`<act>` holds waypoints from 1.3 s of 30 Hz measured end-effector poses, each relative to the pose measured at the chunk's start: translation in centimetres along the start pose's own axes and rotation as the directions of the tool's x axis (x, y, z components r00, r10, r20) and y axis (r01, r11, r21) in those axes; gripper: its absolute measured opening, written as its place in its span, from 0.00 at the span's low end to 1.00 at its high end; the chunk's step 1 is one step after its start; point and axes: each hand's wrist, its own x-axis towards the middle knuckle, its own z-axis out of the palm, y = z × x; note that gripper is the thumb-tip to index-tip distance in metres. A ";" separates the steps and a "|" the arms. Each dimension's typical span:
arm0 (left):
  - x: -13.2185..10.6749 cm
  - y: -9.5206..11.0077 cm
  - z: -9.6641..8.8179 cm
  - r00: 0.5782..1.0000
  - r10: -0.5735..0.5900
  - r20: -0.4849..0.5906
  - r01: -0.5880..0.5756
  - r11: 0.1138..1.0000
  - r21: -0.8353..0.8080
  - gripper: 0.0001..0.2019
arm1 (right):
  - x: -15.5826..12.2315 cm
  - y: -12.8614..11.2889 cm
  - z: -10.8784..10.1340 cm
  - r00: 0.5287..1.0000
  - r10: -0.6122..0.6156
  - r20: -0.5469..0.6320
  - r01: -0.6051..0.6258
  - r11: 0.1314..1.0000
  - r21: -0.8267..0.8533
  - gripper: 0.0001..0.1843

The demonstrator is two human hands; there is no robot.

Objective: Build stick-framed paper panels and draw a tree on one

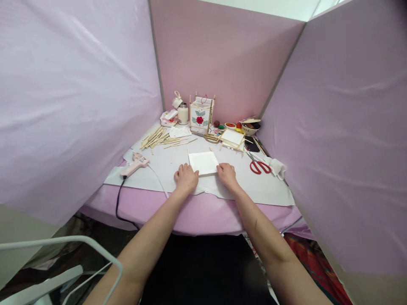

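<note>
One white, rectangular, stick-edged panel [203,162] was held at eight o'clock by the half-curled left hand [186,178], at four by the pinched right hand [227,174].

Cream bottle [182,115] stands upright at rear left. Bowl [250,131], holding assorted items, sits at rear right. Lilac sheeting [79,84] hangs on both sides; rear wall [222,59] is pink.

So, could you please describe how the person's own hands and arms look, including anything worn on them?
The left hand and right hand are without gloves, and no watch or bracelet shows at the wrists. The forearms are bare, with no sleeve in view. Black clothing shows between them. Any small ring is too tiny to judge.
</note>
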 end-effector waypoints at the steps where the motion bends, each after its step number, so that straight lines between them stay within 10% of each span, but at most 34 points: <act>1: 0.1 0.0 0.0 1.000 0.007 -0.002 -0.007 0.998 -0.060 0.18 | 0.0 0.1 0.1 1.000 -0.003 0.004 0.003 0.997 0.075 0.15; 5: 0.4 0.3 -0.4 0.998 0.057 0.032 -0.040 0.922 -0.386 0.26 | -0.4 0.4 0.2 1.000 -0.004 0.002 0.003 0.938 0.346 0.23; 10: 0.8 0.6 -0.4 0.932 0.115 0.343 0.268 0.417 -0.868 0.22 | -0.9 -0.1 -0.2 0.999 0.030 -0.012 -0.009 0.621 0.784 0.23; 16: 0.4 0.6 0.5 0.913 0.109 0.394 0.327 0.384 -0.864 0.19 | -1.0 -0.3 -1.9 0.992 -0.055 0.115 -0.071 0.512 0.856 0.26; 21: -0.3 0.8 0.5 0.901 0.146 0.408 0.329 0.383 -0.863 0.24 | -1.1 0.1 -2.5 0.946 -0.031 0.323 -0.210 0.700 0.682 0.25; 39: 0.0 0.7 1.4 0.946 0.093 0.309 0.250 0.395 -0.884 0.27 | -1.7 0.0 -1.8 0.966 0.017 0.256 -0.171 0.786 0.594 0.25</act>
